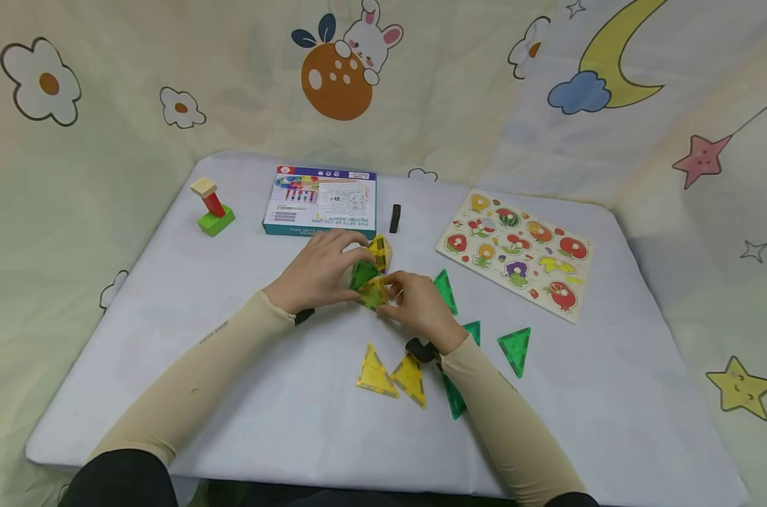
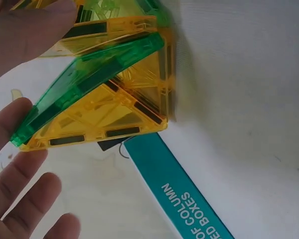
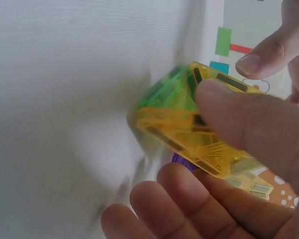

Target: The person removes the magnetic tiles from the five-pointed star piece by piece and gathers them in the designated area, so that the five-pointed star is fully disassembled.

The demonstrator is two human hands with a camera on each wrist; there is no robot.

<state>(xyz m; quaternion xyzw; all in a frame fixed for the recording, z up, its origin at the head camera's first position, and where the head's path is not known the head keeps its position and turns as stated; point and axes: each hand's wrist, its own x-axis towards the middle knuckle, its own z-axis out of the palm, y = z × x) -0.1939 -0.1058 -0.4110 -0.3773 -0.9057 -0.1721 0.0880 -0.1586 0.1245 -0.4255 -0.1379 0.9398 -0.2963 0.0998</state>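
Item: small yellow-and-green translucent plastic magnetic-tile cluster (image 1: pixel 372 276), just in front of teal cardboard box (image 1: pixel 320 201). L hand (image 1: pixel 316 271) & R hand (image 1: pixel 420 306) fingers curl round it. Prob. light, stiff, slick; joints may pop apart — grip edges.

both hands (image 1: pixel 320 274) (image 1: pixel 418 304) together mid-table, fingers curled, gripping.
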